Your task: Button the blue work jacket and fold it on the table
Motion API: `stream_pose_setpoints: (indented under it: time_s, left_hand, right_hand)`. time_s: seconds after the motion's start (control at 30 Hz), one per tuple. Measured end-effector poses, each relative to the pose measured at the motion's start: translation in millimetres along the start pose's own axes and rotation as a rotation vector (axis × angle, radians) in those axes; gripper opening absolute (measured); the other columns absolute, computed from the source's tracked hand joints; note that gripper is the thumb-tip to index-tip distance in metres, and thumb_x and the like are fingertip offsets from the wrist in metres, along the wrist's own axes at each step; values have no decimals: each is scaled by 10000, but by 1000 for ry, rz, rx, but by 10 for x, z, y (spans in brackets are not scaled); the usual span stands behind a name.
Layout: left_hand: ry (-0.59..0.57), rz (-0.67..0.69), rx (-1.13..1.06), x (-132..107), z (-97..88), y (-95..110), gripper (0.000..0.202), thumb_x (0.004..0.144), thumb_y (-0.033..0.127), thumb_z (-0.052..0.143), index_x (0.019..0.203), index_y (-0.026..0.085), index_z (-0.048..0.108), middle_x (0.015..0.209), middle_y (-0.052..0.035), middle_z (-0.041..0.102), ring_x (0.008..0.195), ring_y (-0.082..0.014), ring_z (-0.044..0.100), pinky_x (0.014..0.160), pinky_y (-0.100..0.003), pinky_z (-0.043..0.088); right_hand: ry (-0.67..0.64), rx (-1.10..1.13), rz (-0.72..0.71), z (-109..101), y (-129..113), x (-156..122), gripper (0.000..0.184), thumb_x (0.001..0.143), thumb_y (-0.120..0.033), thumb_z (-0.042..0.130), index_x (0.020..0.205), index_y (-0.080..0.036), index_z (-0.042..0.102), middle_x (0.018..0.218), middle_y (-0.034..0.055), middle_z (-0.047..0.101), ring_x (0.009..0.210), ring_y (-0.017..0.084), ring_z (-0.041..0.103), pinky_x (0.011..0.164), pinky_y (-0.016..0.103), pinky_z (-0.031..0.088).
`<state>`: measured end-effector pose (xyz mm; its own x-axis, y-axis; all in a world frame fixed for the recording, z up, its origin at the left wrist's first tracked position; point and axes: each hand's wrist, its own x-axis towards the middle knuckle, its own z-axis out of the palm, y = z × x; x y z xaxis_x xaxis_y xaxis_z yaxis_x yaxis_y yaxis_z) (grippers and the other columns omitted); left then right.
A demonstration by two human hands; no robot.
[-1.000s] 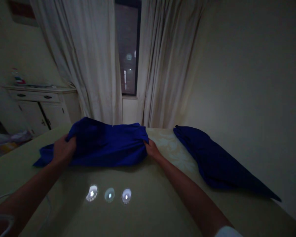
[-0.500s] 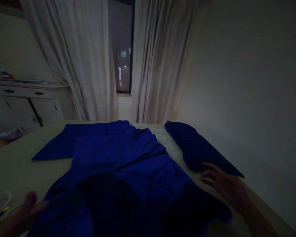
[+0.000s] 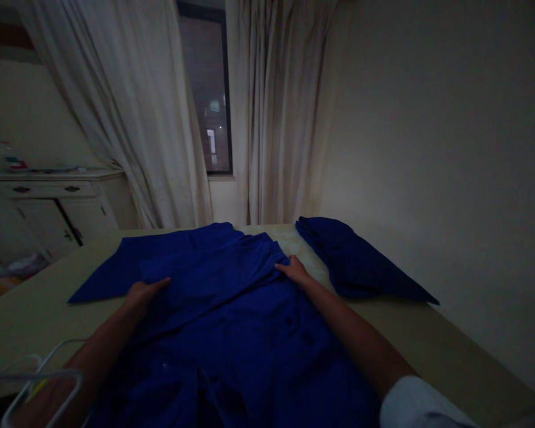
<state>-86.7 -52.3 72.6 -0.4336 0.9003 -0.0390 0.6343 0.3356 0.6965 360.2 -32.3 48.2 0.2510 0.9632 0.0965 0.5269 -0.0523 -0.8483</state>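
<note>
A dark blue garment [image 3: 232,315] lies spread across the bed, its far end gathered into small creases and its near part loosely rumpled. My left hand [image 3: 143,294] is at its left edge, thumb laid over the cloth and the other fingers hidden. On the opposite edge, my right hand [image 3: 295,271] pinches the cloth near the gathered end. Beyond my left hand, another flat piece of blue cloth [image 3: 104,267] reaches left from under the garment; I cannot tell whether it is separate. A folded blue cloth bundle [image 3: 361,258] rests right of my right hand.
The bed [image 3: 446,351] meets the wall on the right. White cables [image 3: 66,374] loop over my left forearm at the lower left. A pale cabinet [image 3: 49,190] with a bottle [image 3: 11,157] on top stands at the back left, beside long curtains [image 3: 116,107].
Both hands have moved forward and inward onto the garment's edges. My right hand has left the side of the folded bundle. The garment's near part, raised and blurred before, now lies flatter.
</note>
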Motion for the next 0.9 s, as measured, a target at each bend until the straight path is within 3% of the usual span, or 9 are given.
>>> stream_pose_setpoints:
  time_s: [0.1,0.2,0.33,0.47,0.53,0.57,0.63,0.73,0.9]
  left_hand:
    - [-198,-216,-317,-18,-94,141,562,780,500,761,1213,148,700,791,-123,773,769,-373,778,681,-511,664]
    - [-244,-51,-576,-103,-175,434,533,847,375,707,1350,216,632,924,-85,804,824,-304,788,757,-457,676]
    - [-149,231,-688,-102,-131,1036,571,907,378,652,1454,249,553,1126,-67,789,914,-240,771,809,-372,661]
    - [104,355,-455,56,248,1530,633,902,389,640,1475,149,519,1279,-145,708,1073,-269,725,973,-415,601]
    - [236,437,-250,74,588,1643,679,891,350,630,1508,110,479,1421,-209,605,1245,-311,650,1100,-467,519]
    - [235,504,-161,51,782,1667,676,887,330,623,1509,108,480,1463,-219,566,1311,-323,607,1142,-479,479]
    - [67,669,-25,-54,1179,1671,601,888,309,616,1456,126,546,1452,-201,584,1356,-323,574,1172,-468,447]
    - [-266,887,90,-285,1680,1659,453,912,265,597,1346,146,648,1359,-167,674,1304,-294,624,1169,-411,447]
    - [-356,1014,204,-654,2146,1876,440,968,251,563,1379,120,649,1380,-210,667,1307,-315,625,1132,-416,460]
  right_hand:
    - [-53,73,-50,-87,-95,16,255,704,-293,744,912,-148,763,856,46,781,841,248,730,786,339,573]
    - [33,222,-159,-444,-201,9,299,730,-325,698,964,-153,771,850,21,769,778,208,690,714,289,547]
    - [364,368,-274,-1163,-305,161,399,732,-376,699,1041,-131,767,888,45,770,783,205,665,746,298,541]
    - [577,183,-198,-1629,-149,353,484,765,-433,683,1114,-102,745,1013,120,773,920,268,689,877,379,553]
    - [617,-25,-126,-1616,87,342,582,757,-434,714,1221,-84,709,1156,178,742,1075,321,674,991,437,525]
    - [622,-128,-105,-1547,237,305,641,753,-424,730,1288,-76,676,1230,201,712,1149,342,652,1038,457,502]
    - [605,-296,-101,-1321,557,190,720,767,-381,735,1405,-75,598,1330,222,649,1242,359,611,1081,467,476]
    - [536,-502,-139,-942,924,-1,655,830,-256,663,1466,-139,563,1356,196,619,1248,342,602,1067,451,473]
    - [437,-696,-243,-710,962,-144,444,912,-231,611,1350,-210,683,1482,162,557,1283,356,533,1061,492,450]
